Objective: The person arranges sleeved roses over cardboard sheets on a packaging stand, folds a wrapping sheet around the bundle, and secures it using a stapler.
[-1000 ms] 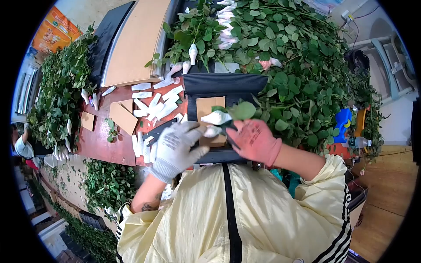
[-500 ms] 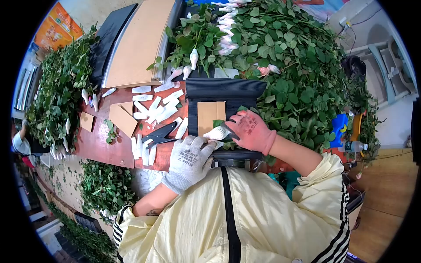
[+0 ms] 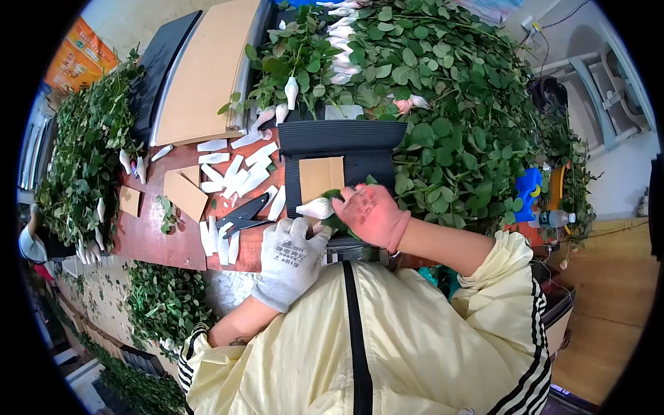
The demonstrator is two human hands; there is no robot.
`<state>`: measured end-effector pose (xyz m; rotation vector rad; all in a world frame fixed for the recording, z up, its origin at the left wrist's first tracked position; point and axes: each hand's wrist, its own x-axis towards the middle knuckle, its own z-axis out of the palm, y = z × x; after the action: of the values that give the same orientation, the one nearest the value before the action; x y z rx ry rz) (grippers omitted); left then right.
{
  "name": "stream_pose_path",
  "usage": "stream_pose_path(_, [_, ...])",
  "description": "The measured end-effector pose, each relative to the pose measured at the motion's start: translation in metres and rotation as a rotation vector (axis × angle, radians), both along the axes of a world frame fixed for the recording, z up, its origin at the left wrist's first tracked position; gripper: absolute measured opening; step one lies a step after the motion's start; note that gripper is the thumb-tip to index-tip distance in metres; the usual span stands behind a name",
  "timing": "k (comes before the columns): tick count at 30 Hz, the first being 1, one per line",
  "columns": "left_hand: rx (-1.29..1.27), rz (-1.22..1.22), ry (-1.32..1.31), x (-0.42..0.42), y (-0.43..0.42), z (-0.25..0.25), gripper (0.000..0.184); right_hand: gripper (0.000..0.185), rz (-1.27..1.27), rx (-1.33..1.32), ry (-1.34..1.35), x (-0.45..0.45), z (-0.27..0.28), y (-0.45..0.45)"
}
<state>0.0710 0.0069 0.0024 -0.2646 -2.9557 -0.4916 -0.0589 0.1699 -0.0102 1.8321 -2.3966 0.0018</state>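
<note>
My right hand (image 3: 373, 216), in a pink glove, is closed around a rose just below its bud. White netting covers the rose bud (image 3: 315, 208), which points left over a black ribbed mat (image 3: 346, 138). My left hand (image 3: 290, 259), in a light grey glove, is just below and left of the bud with its fingers curled together. What lies between its fingertips is hidden. On the mat, a cardboard piece (image 3: 321, 176) lies above the bud. A black stapler (image 3: 245, 213) and several white paper strips (image 3: 249, 173) are left of my left hand.
Leafy rose stems (image 3: 456, 138) pile up on the right, with more stems (image 3: 83, 152) at far left. Cardboard sheets (image 3: 204, 76) stand at the back. A water bottle (image 3: 553, 219) and a blue tape dispenser (image 3: 528, 194) are at the right edge. Another person's sleeve (image 3: 31, 245) shows far left.
My right hand has moved left and turned slightly, bringing the netted bud more level. My left hand has shifted a little away from the bud. The whole view has slid slightly left.
</note>
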Motion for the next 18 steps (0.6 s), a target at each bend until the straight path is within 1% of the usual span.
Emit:
stream_pose_path(2, [0.03,0.026,0.015,0.002,-0.001,0.001,0.026,0.028,-0.148,0.128,-0.203,-0.005,0.013,0.003])
stream_pose_path(3, [0.033,0.029,-0.067,0.003,-0.002,0.001,0.031,0.023,-0.081,0.025,-0.169,-0.008,0.006,0.009])
stream_pose_path(4, [0.032,0.03,-0.07,0.005,-0.001,0.006,0.031,0.023,-0.079,0.025,-0.172,-0.005,0.006,0.009])
stream_pose_path(6, [0.154,-0.057,-0.044,-0.006,0.001,0.025,0.051,0.017,-0.113,0.121,-0.125,-0.005,0.017,0.007])
stream_pose_path(7, [0.087,-0.109,0.009,-0.009,0.001,0.014,0.065,0.013,-0.078,0.151,-0.056,-0.007,0.007,0.009])
stream_pose_path(8, [0.066,-0.174,-0.018,-0.005,0.0,0.011,0.071,0.008,-0.028,0.004,-0.054,0.005,-0.016,0.01])
stream_pose_path(9, [0.107,-0.181,-0.078,0.002,-0.003,0.008,0.073,0.013,-0.146,-0.098,-0.623,0.016,-0.034,0.004])
stream_pose_path(10, [0.127,-0.252,-0.003,-0.019,-0.009,0.004,0.071,0.013,-0.228,-0.241,-1.07,0.015,-0.013,-0.006])
stream_pose_path(11, [0.056,-0.226,-0.151,-0.005,-0.007,0.005,0.072,0.014,-0.287,-0.434,-1.838,0.028,0.011,-0.034])
stream_pose_path(12, [-0.003,-0.224,-0.117,0.003,-0.01,-0.015,0.069,0.014,-0.276,-0.58,-2.457,0.037,0.038,-0.06])
stream_pose_path(13, [0.012,-0.214,-0.111,0.006,-0.011,-0.016,0.069,0.016,-0.265,-0.672,-2.827,0.046,0.054,-0.072])
stream_pose_path(14, [0.028,-0.195,-0.106,0.007,-0.009,-0.012,0.069,0.017,-0.252,-0.705,-2.947,0.053,0.064,-0.082])
stream_pose_path(15, [0.047,-0.181,-0.099,0.002,-0.011,-0.008,0.068,0.018,-0.219,-0.659,-3.018,0.056,0.071,-0.099])
stream_pose_path(18, [0.084,-0.166,-0.09,-0.017,-0.024,0.004,0.067,0.019,-0.038,-0.561,-2.938,0.036,0.088,-0.107])
